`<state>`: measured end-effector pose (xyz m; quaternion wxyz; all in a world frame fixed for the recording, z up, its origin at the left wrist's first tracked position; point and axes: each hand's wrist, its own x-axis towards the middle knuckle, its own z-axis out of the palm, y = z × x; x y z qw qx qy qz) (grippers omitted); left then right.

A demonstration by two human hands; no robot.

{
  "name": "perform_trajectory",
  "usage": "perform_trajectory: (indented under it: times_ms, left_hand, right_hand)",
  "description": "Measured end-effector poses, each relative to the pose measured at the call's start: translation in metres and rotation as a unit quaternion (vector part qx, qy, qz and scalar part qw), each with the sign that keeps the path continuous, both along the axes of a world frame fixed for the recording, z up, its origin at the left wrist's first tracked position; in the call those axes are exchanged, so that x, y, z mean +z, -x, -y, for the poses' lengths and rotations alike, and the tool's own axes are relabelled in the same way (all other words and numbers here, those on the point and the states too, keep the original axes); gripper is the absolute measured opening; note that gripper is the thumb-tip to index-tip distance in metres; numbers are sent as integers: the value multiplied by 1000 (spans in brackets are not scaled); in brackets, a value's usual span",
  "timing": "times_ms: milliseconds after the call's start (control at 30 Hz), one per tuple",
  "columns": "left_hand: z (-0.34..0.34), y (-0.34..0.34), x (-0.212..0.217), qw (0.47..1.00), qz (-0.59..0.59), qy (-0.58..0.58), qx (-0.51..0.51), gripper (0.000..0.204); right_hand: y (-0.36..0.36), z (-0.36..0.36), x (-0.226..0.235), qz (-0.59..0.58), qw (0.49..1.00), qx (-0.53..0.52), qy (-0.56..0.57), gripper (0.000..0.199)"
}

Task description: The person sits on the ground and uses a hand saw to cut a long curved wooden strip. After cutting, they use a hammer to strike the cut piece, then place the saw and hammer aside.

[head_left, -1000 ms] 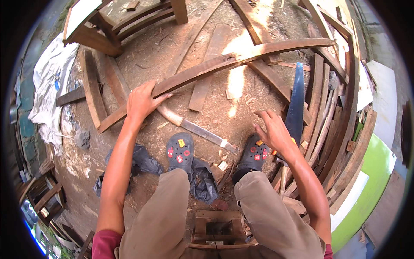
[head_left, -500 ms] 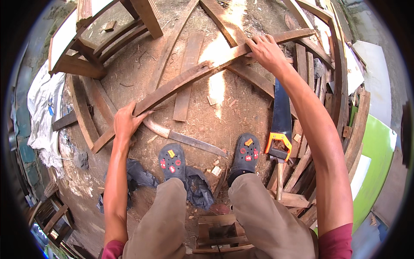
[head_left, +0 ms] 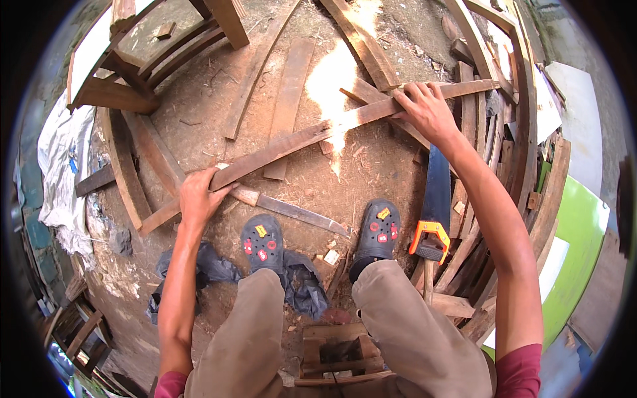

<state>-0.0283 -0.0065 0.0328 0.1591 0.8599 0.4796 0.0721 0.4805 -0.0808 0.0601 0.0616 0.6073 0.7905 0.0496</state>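
A long brown wooden plank slants across in front of me, its right end farther away than its left. Near its left end, my left hand is closed around it, thumb along the near side. My right hand grips it toward the right end, fingers over the far edge. Just below the plank, a large knife with a worn wooden handle lies on the ground, its handle close to my left hand. A handsaw with a dark blade and orange-black handle lies below my right hand.
Several loose boards lie on the dirt floor beyond the plank. A wooden frame stands at far left by a white sack. Scrap timber is piled along the right, beside a green panel. Dark plastic lies by my left shoe.
The plank's right part has shifted slightly right and nearer to me, my right hand moving with it. My left hand keeps its hold, almost in place.
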Motion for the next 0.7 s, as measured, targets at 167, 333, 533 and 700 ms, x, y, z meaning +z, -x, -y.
perform_trajectory:
  times_ms: [167,333,533,700]
  left_hand:
    - [10,5,-2,1000,10,-11,-12,47]
    - [19,-4,-18,999,-25,-30,-11,49]
    - [19,-6,-15,997,48,-63,-5,52]
    - [14,-5,-8,998,60,-25,-1,57]
  right_hand:
    - [5,2,4,7,999,-26,16,50]
    - [31,27,-9,-3,992,-109,-64,55]
    - [142,93,-17,-275,961,-38,22,39]
    - [211,107,-47,-293,937,-41,184,35]
